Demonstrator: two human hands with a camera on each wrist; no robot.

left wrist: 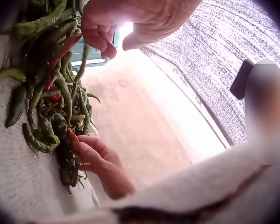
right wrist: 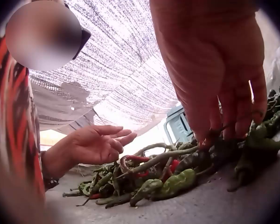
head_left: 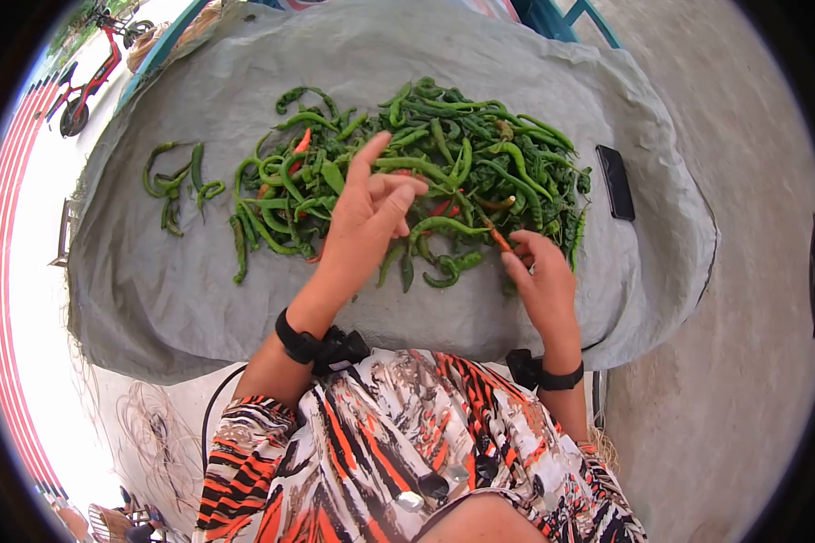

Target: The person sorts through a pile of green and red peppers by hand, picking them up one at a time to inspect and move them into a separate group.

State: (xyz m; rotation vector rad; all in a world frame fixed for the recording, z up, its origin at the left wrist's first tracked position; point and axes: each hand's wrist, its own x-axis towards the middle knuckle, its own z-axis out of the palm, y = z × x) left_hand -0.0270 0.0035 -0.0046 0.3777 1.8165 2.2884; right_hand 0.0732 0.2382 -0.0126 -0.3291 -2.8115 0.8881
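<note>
A heap of green chili peppers (head_left: pixel 525 167) with a few red ones lies on a grey sheet (head_left: pixel 172 290). At the heap's near right edge my right hand (head_left: pixel 548 281) pinches a slender red chili pepper (head_left: pixel 499 239) between thumb and fingers; the left wrist view shows this red pepper (left wrist: pixel 73 138) at the fingertips too. My left hand (head_left: pixel 364 222) hovers over the middle of the heap, index finger extended and the others loosely bent, with nothing in its grasp. From the right wrist, the left hand (right wrist: pixel 91 145) appears palm up beside the peppers.
A small separate group of green peppers (head_left: pixel 167 185) lies on the left of the sheet. Right of the heap rests a black phone (head_left: pixel 615 183). Beyond the sheet's far left edge stands a red scooter (head_left: pixel 91 83).
</note>
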